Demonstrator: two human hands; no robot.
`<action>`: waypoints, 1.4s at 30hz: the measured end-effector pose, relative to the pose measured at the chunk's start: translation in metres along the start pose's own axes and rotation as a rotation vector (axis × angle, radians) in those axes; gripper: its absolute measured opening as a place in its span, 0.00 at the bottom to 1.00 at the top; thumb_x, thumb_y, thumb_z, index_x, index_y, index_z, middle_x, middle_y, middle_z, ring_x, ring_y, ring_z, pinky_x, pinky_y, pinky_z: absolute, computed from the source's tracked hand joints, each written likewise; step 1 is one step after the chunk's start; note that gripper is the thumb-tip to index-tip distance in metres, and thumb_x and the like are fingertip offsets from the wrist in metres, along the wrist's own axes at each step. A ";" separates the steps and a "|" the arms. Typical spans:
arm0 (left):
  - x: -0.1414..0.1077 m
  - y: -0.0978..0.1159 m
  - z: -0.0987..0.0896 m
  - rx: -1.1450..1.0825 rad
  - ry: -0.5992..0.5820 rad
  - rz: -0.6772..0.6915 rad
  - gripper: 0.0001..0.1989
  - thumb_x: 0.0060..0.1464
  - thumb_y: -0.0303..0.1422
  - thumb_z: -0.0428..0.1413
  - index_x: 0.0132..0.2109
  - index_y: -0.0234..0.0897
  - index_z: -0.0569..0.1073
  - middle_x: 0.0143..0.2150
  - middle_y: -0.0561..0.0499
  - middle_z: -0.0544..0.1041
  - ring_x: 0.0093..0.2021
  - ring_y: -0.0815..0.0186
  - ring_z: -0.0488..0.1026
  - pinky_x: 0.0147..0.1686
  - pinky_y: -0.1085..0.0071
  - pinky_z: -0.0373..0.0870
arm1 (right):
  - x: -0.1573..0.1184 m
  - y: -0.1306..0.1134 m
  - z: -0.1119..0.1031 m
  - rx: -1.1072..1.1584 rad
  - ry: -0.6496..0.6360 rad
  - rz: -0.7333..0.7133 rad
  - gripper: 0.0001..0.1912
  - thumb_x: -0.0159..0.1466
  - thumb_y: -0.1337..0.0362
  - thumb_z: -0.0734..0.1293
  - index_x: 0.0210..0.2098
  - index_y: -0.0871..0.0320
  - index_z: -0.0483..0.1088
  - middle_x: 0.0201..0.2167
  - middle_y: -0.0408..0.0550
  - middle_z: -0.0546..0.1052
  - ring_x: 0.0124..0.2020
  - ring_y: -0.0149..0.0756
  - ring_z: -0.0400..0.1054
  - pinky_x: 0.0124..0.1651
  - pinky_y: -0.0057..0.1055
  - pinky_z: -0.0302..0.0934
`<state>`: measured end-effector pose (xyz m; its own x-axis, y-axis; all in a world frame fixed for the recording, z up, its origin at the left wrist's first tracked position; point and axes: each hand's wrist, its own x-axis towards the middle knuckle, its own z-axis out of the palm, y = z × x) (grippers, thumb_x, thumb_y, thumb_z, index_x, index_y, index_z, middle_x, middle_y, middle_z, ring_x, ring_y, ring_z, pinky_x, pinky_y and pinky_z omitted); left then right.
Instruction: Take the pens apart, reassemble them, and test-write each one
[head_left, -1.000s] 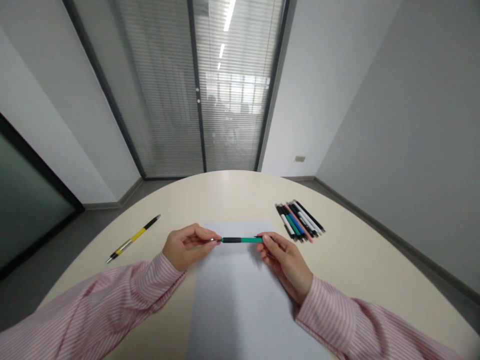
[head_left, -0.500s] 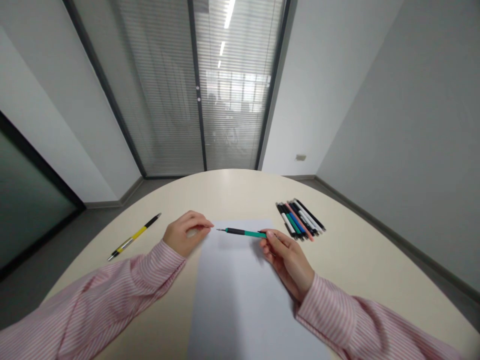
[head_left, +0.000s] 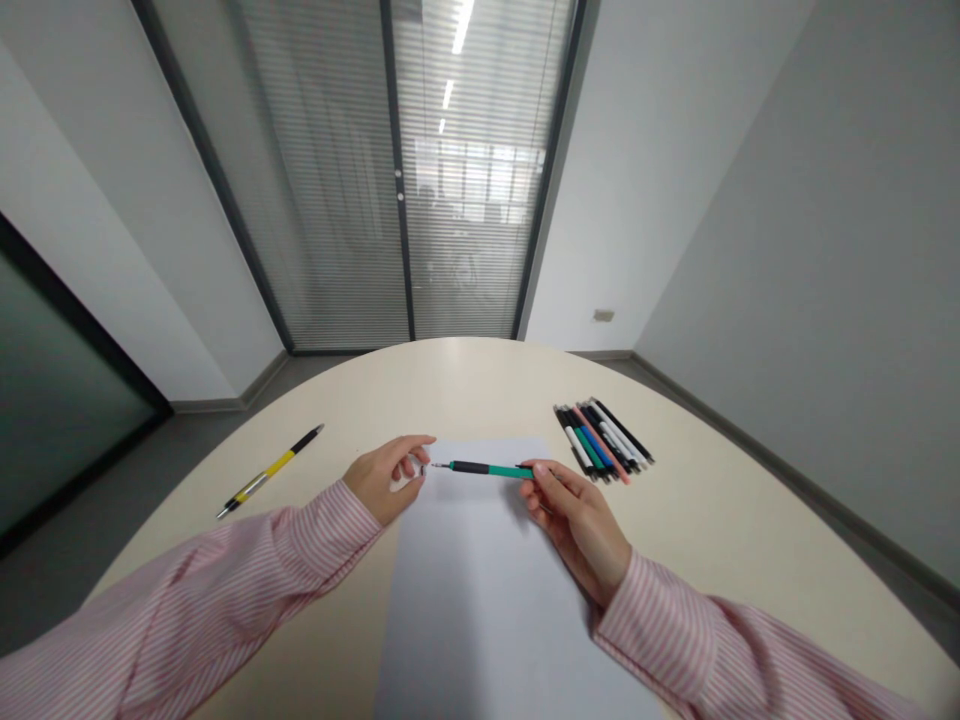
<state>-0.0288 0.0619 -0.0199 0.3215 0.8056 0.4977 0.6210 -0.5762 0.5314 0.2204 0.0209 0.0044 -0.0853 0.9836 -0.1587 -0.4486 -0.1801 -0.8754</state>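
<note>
Our right hand (head_left: 581,515) pinches the green pen (head_left: 504,471) by its right end, over the paper (head_left: 465,600); our left hand (head_left: 379,485) is loosely spread beside its tip. Held at one end, we judge, it could swivel if bumped

This looks like an office or a small meeting room: glass panels (head_left: 337,200) in dark frames, backed by slatted blinds (head_left: 465,300), face a pale counter (head_left: 450,385) with a rounded edge. Plain light walls (head_left: 825,250) meet grey skirting (head_left: 750,450), and strip lights (head_left: 463,25) show in the glass. Paper (head_left: 480,600) and a row of pens (head_left: 600,440) suit desk work.
</note>
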 end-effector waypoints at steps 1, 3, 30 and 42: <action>0.001 0.003 -0.001 0.014 0.010 0.001 0.21 0.46 0.27 0.53 0.50 0.37 0.68 0.38 0.51 0.76 0.26 0.72 0.68 0.26 0.75 0.67 | 0.000 0.000 0.000 -0.003 0.001 0.000 0.16 0.51 0.57 0.74 0.33 0.62 0.73 0.23 0.45 0.74 0.24 0.24 0.63 0.27 0.20 0.56; 0.003 0.010 -0.005 -0.010 0.042 0.014 0.21 0.46 0.29 0.56 0.50 0.37 0.68 0.40 0.48 0.74 0.28 0.70 0.69 0.26 0.74 0.67 | 0.000 0.000 0.000 -0.011 -0.003 0.000 0.17 0.51 0.57 0.74 0.33 0.62 0.73 0.23 0.45 0.74 0.24 0.24 0.63 0.28 0.20 0.57; -0.009 0.029 -0.017 -0.825 -0.033 0.077 0.06 0.55 0.22 0.54 0.32 0.35 0.65 0.40 0.43 0.78 0.41 0.62 0.77 0.37 0.67 0.75 | 0.002 0.002 -0.001 -0.015 -0.016 -0.004 0.16 0.53 0.57 0.73 0.34 0.63 0.72 0.22 0.44 0.73 0.23 0.23 0.63 0.25 0.18 0.56; 0.006 0.027 -0.026 -0.449 0.563 0.258 0.05 0.49 0.22 0.57 0.33 0.36 0.71 0.26 0.52 0.70 0.26 0.69 0.68 0.22 0.74 0.65 | 0.005 0.000 -0.005 0.169 0.050 0.019 0.14 0.50 0.62 0.75 0.32 0.63 0.73 0.22 0.45 0.73 0.22 0.22 0.63 0.22 0.15 0.57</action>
<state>-0.0291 0.0481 0.0155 -0.0709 0.5152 0.8541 0.1869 -0.8342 0.5187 0.2247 0.0253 0.0007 -0.0526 0.9783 -0.2005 -0.5912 -0.1923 -0.7833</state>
